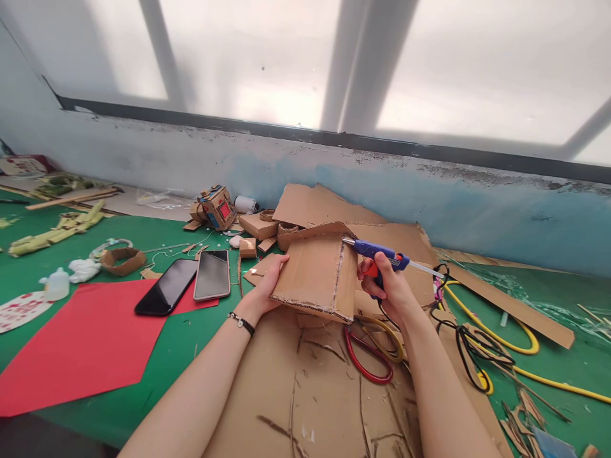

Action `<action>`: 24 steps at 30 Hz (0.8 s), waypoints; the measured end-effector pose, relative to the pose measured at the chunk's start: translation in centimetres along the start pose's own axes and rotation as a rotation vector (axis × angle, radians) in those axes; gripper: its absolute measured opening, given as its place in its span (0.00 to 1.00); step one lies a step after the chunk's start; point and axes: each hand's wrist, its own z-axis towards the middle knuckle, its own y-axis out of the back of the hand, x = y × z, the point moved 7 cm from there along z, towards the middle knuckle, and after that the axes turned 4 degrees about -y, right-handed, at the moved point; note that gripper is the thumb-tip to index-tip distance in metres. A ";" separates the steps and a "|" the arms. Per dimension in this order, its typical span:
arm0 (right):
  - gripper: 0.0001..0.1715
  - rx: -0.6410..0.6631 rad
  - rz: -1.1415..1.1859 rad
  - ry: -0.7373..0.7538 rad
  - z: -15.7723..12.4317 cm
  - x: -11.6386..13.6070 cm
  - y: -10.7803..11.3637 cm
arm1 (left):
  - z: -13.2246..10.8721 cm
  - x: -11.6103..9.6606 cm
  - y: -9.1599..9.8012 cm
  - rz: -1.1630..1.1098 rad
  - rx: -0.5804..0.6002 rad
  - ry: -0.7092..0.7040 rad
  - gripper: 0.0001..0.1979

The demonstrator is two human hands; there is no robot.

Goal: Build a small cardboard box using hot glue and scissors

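My left hand (268, 284) grips the left side of a cardboard box (312, 270), held tilted above a large cardboard sheet (258, 388). A blue hot glue gun (377, 252) is in my right hand (389, 283), its fingers wrapped round the handle by the orange trigger. The metal nozzle touches or nearly touches the box's upper right corner, where a seam runs down the side. From the gun's back sticks a clear glue stick (427, 270). Below the box lie scissors (370, 359) with red and yellow handles, their blades hidden.
Two phones (212, 275) rest on red paper (90, 346) at left. A small cardboard model (219, 208) and a cardboard ring (123, 261) sit behind. Yellow cable (529, 343), black cord (470, 356) and cardboard scraps (522, 420) lie at right. A wall (305, 165) borders the green table.
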 end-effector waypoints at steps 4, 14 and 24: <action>0.38 0.002 -0.005 -0.003 0.0 0.1 0.0 | -0.1 -0.1 -0.1 -0.001 -0.008 -0.002 0.27; 0.38 0.002 -0.016 0.029 -0.3 0.1 -0.1 | -0.3 -0.1 -0.3 -0.007 0.004 -0.003 0.25; 0.36 -0.005 -0.069 0.075 -0.4 -0.2 0.3 | 0.2 0.0 0.1 -0.033 0.011 -0.011 0.25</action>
